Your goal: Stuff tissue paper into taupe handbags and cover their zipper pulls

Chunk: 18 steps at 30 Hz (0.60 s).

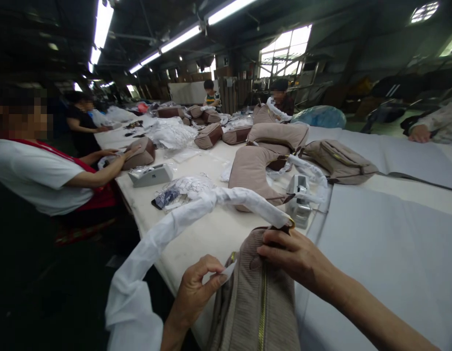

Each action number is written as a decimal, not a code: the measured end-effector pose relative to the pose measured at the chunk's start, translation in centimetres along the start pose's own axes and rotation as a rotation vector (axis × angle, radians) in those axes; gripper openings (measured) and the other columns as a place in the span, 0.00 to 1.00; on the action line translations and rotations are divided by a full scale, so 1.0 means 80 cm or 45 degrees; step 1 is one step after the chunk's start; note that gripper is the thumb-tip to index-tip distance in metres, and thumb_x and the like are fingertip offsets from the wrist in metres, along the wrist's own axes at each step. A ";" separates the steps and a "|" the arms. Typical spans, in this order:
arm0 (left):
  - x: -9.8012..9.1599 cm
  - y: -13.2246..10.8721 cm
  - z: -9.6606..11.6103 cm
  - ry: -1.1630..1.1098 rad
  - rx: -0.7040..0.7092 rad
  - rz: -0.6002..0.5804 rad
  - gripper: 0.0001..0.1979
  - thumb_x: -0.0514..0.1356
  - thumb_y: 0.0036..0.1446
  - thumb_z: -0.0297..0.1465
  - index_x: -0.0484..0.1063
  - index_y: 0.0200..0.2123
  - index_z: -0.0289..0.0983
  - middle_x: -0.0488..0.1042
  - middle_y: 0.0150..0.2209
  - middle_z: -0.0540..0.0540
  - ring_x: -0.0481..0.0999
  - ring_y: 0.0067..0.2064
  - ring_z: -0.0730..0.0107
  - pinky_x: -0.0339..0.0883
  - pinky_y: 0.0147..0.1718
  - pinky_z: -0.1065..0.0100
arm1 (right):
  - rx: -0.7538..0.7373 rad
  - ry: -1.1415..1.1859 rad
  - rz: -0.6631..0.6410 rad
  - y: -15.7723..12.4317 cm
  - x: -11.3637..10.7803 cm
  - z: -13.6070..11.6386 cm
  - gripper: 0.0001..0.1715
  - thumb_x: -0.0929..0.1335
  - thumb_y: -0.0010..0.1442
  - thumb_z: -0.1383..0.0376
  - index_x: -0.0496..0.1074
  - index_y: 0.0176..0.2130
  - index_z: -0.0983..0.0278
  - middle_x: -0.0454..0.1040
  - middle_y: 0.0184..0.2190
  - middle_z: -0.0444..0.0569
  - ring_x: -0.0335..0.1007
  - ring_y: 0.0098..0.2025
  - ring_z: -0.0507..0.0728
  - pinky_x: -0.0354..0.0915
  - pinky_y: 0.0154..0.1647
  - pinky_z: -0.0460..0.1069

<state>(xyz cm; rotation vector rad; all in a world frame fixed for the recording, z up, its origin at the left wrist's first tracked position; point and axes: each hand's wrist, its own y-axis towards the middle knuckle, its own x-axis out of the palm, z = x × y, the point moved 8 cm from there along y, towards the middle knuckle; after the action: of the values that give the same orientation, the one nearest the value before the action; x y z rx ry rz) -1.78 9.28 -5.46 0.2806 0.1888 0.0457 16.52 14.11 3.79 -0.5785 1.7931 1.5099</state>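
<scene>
Starting on the left: a long strap in thin white wrap, likely light and bendy, easy to tear. Next, the left hand, thumb and finger pinching a small white slip, probably very floppy. Then, at the near side of the white table, a brown ribbed bag: likely soft, light and not slippery, best held by the top end, off the gold zipper. Last, the right hand, fingers pressed around that top end, just beside a gold ring.
</scene>
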 end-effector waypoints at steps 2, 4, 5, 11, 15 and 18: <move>0.010 0.004 0.019 0.109 0.125 -0.088 0.02 0.61 0.56 0.27 0.74 0.32 0.39 0.71 0.29 0.51 0.71 0.35 0.71 0.63 0.38 0.67 | 0.032 -0.010 0.031 -0.004 -0.002 0.000 0.09 0.62 0.64 0.68 0.71 0.40 0.64 0.73 0.37 0.51 0.66 0.36 0.55 0.63 0.34 0.50; 0.019 0.008 0.039 0.231 0.261 -0.151 0.04 0.60 0.56 0.25 0.74 0.34 0.40 0.72 0.29 0.51 0.71 0.35 0.71 0.61 0.43 0.65 | 0.036 -0.003 0.042 -0.005 -0.003 -0.001 0.09 0.62 0.64 0.69 0.71 0.40 0.64 0.73 0.37 0.51 0.66 0.36 0.55 0.63 0.35 0.50; 0.022 0.009 0.048 0.285 0.323 -0.165 0.05 0.61 0.56 0.25 0.74 0.35 0.40 0.73 0.29 0.51 0.72 0.35 0.71 0.59 0.45 0.64 | 0.032 0.002 0.048 -0.005 -0.004 -0.003 0.09 0.62 0.64 0.69 0.71 0.40 0.64 0.73 0.37 0.51 0.66 0.36 0.55 0.64 0.35 0.51; 0.018 0.011 0.065 0.528 0.491 -0.101 0.06 0.60 0.56 0.23 0.70 0.35 0.39 0.73 0.31 0.52 0.73 0.35 0.71 0.57 0.48 0.61 | 0.028 0.004 0.054 -0.001 -0.004 -0.003 0.09 0.62 0.64 0.69 0.71 0.40 0.64 0.73 0.38 0.50 0.66 0.37 0.55 0.63 0.35 0.50; 0.018 0.009 0.064 0.621 0.522 -0.096 0.06 0.60 0.56 0.23 0.69 0.35 0.39 0.74 0.30 0.51 0.73 0.35 0.70 0.59 0.48 0.59 | 0.006 -0.001 0.059 -0.002 -0.004 -0.005 0.10 0.61 0.66 0.68 0.71 0.40 0.64 0.73 0.38 0.50 0.65 0.37 0.55 0.63 0.35 0.51; 0.024 0.012 0.071 0.676 0.541 -0.071 0.06 0.59 0.56 0.23 0.69 0.34 0.39 0.74 0.30 0.51 0.73 0.34 0.70 0.60 0.49 0.58 | -0.005 -0.030 0.038 0.001 -0.002 -0.008 0.10 0.61 0.65 0.66 0.71 0.39 0.65 0.73 0.37 0.50 0.64 0.36 0.56 0.63 0.35 0.52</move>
<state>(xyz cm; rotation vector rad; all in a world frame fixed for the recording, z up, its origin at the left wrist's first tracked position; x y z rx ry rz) 1.16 8.78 -0.19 0.6855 0.7381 0.0238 16.43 13.47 3.97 -0.5360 1.7887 1.5347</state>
